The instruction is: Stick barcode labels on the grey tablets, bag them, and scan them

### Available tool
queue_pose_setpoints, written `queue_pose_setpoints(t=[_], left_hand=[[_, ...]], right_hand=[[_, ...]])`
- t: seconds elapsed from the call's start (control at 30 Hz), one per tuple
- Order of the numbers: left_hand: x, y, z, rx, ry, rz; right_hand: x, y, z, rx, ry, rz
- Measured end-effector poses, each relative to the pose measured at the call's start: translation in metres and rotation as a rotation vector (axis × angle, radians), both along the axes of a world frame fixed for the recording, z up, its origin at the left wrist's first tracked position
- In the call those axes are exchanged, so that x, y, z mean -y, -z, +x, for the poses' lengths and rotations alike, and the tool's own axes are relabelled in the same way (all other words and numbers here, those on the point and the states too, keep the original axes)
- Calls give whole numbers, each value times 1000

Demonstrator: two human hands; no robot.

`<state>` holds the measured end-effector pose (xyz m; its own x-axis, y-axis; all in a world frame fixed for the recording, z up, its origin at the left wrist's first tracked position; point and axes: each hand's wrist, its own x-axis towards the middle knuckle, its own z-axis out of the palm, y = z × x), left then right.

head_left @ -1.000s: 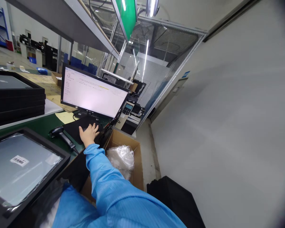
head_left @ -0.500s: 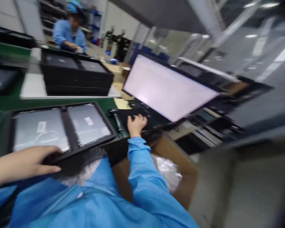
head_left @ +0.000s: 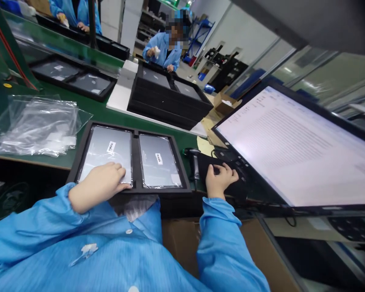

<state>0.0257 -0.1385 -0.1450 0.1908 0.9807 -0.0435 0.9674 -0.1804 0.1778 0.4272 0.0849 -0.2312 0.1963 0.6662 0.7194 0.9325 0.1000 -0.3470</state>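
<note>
A black foam tray [head_left: 136, 162] with two compartments lies before me at the table edge. Each compartment holds a flat grey tablet-like device in clear film with a barcode label: a left one [head_left: 109, 138] and a right one [head_left: 152, 142]. My left hand [head_left: 101, 182] rests open on the left device's lower part, its thumb by the tray's front rim. On a black mat [head_left: 202, 172], my right hand [head_left: 219, 180] is curled, thumb and fingers bent round something dark that I cannot make out. Between tray and mat lies a black handheld barcode scanner [head_left: 195, 164].
A lit monitor [head_left: 304, 150] stands at the right. Clear plastic bags [head_left: 42, 125] lie left of the tray. Behind are stacked black trays [head_left: 167, 101] on a white board [head_left: 118, 97], and another tray [head_left: 73, 77]. Two co-workers in blue, one nearer [head_left: 166, 50], work beyond.
My view has turned left and levelled, showing more of the bench and text on the screen. My left hand lies farther over the left device; the right hand stays at the mat.
</note>
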Motion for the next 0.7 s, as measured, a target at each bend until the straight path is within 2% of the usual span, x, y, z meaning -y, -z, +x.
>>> queue_pose_setpoints(t=[0.1, 0.2, 0.3, 0.37, 0.47, 0.57, 0.63, 0.7], left_hand=[[-11, -2, 6, -42, -74, -17], [-16, -2, 7, -31, -62, -57], [-12, 0, -11, 10, -100, 28], [-5, -1, -33, 10, -233, 103], [10, -1, -67, 121, -455, 167], [25, 7, -83, 351, -538, 204], [32, 17, -84, 467, -562, 250], [36, 26, -81, 536, -578, 302]], right_hand=[[7, -16, -22, -8, -198, 100], [25, -48, -64, 34, -453, 111], [46, -83, -111, 42, -700, 80], [58, -99, -138, -7, -844, 18], [70, -104, -172, -169, -1057, -232], [74, -92, -208, -346, -1204, -647], [74, -81, -236, -437, -1196, -890], [72, -71, -267, -515, -1114, -1038]])
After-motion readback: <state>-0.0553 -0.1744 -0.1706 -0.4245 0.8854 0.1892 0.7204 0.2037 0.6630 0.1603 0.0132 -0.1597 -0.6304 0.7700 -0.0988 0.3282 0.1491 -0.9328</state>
